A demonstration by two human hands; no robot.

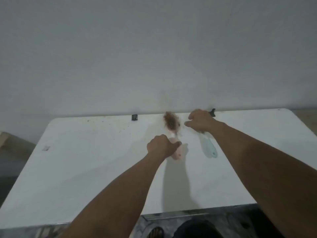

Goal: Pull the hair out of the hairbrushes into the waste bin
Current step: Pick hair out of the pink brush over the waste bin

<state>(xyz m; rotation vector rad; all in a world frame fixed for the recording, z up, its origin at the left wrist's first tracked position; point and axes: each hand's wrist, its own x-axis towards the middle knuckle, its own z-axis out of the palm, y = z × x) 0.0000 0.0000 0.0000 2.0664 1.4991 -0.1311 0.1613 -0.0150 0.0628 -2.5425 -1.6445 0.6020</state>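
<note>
My left hand (162, 146) grips the pink hairbrush (173, 133) by its handle, brown hair (169, 119) matted in the bristles. My right hand (199, 121), fingers curled, rests on the mint hairbrush (208, 146); its grip is hidden.

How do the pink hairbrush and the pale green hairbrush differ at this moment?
The pink hairbrush has its handle gripped by the left hand, while the pale green hairbrush shows its handle free and the right hand covers its head. The pink one's head shows a clump of brown hair; the green one's head is hidden. Both are over the white table.
</note>
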